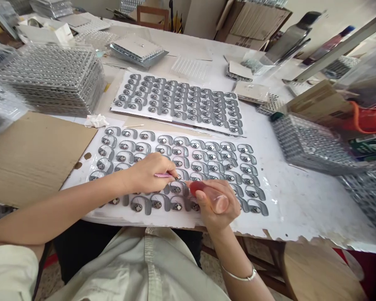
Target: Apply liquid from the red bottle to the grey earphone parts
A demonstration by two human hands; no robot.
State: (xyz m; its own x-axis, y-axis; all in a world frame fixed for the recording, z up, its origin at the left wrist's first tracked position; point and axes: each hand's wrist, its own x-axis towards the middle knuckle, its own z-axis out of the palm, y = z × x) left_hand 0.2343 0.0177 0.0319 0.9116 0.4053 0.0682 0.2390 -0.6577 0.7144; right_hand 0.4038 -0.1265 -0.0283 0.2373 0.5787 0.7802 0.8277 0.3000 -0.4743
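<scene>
My left hand pinches a thin pink-handled tool, whose fine tip rests among the parts on a white backing sheet. The sheet carries rows of grey hook-shaped pieces, each with a round metal disc. My right hand grips a small translucent bottle with a red tip, held just above the same rows. Both hands hide part of the rows. A second white sheet with matching pieces lies farther away.
Stacks of clear trays rise at the far left, and a brown cardboard sheet lies by my left arm. More stacked trays sit at the right, with packaging and papers along the table's back.
</scene>
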